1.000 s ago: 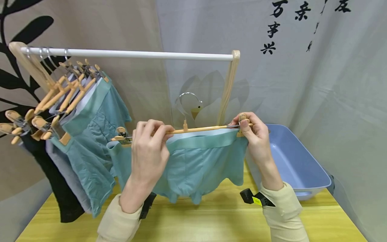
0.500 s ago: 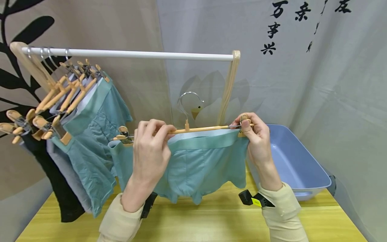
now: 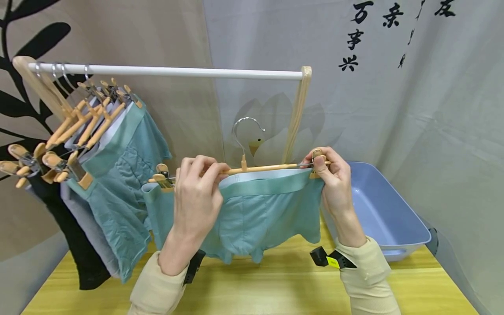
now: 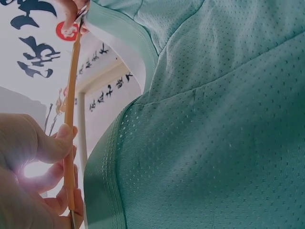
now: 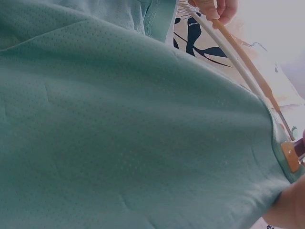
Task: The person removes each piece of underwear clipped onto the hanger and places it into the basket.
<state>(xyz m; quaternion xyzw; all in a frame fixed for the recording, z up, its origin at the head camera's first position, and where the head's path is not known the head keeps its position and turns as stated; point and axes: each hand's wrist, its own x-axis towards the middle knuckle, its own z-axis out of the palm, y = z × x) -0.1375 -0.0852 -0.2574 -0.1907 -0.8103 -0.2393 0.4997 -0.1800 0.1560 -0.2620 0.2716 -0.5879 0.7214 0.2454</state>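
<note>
Head: hanger (image 3: 263,168) in left grip (image 3: 198,199)

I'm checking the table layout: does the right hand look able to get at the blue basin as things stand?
Probably not without letting go: the right hand holds the clip on the hanger. Otherwise the way looks free: the uncovered blue basin stands close behind that hand.

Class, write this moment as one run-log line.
left grip: pinches hanger bar; right grip: pinches end clip; held teal shorts: clipped by waistband; hanger hook: off white rail; blue basin: on table
</note>
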